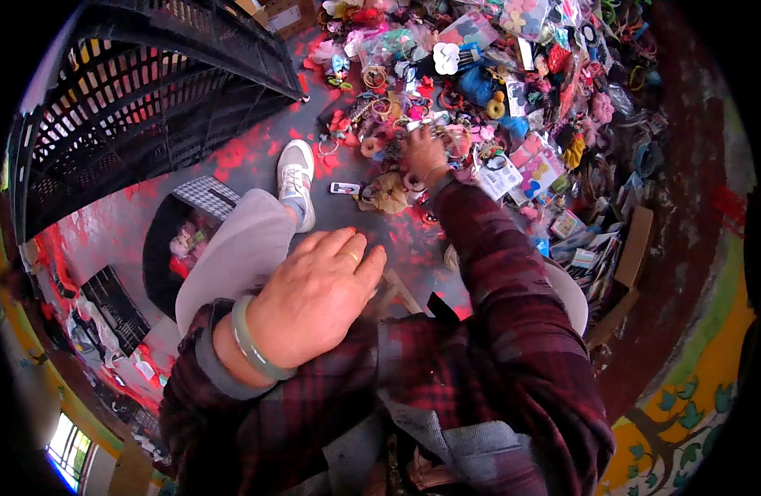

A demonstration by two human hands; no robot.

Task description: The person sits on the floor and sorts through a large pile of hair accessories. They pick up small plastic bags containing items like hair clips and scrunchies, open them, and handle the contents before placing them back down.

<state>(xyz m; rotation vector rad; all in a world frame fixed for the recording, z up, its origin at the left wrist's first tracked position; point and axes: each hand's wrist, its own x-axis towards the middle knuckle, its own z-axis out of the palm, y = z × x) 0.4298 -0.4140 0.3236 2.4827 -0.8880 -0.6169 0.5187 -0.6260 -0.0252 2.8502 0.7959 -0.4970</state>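
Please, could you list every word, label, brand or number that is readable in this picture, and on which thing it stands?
No text can be read clearly here.
White card near the right hand: fine dark marks, too small to read.
Cardboard box at the top edge: faint marks, too blurred.
Small white tag on the floor: too small to tell.

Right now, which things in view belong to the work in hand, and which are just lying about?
In the work, it seems:
pile of hair accessories, with the right hand at its edge
left hand, seemingly empty, near the left knee

Apparently lying about:
black lattice crate, upper left
cardboard box, top edge
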